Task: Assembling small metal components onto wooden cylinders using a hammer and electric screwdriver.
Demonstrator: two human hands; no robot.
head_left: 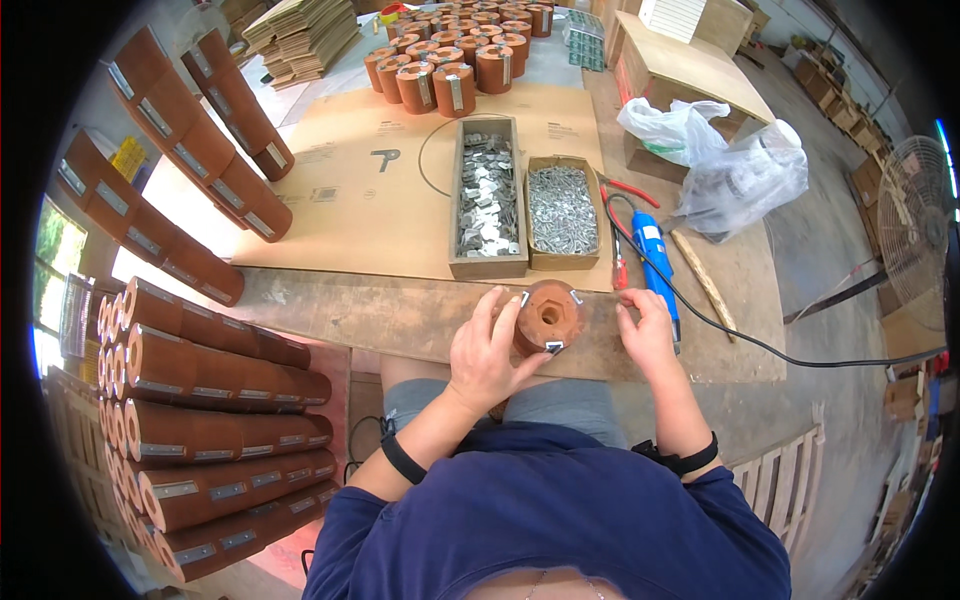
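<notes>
We are steadying a brown wooden block (548,317) on the plank (400,320) in front of our lap, its hollow end turned up so the rim with its small metal plates is facing us. Our left hand (487,352) is grasping the block's side, fingers wrapping around it so it cannot roll or tip. Our right hand (645,330) is lying just beside the block on the plank, fingers bent; we cannot tell whether it is pinching something small or lying empty. Just beyond that hand a blue power driver (655,262) is lying with its cord trailing off to the right, close enough to pick up without stretching. Straight ahead of both hands, two open trays are sitting side by side: the long one (487,200) is holding metal plates, the shorter one (562,212) screws, both within easy reach. Off to the left, finished blocks (220,440) are lying stacked in rows, and more are standing upright (455,60) far ahead, well apart from the work.
</notes>
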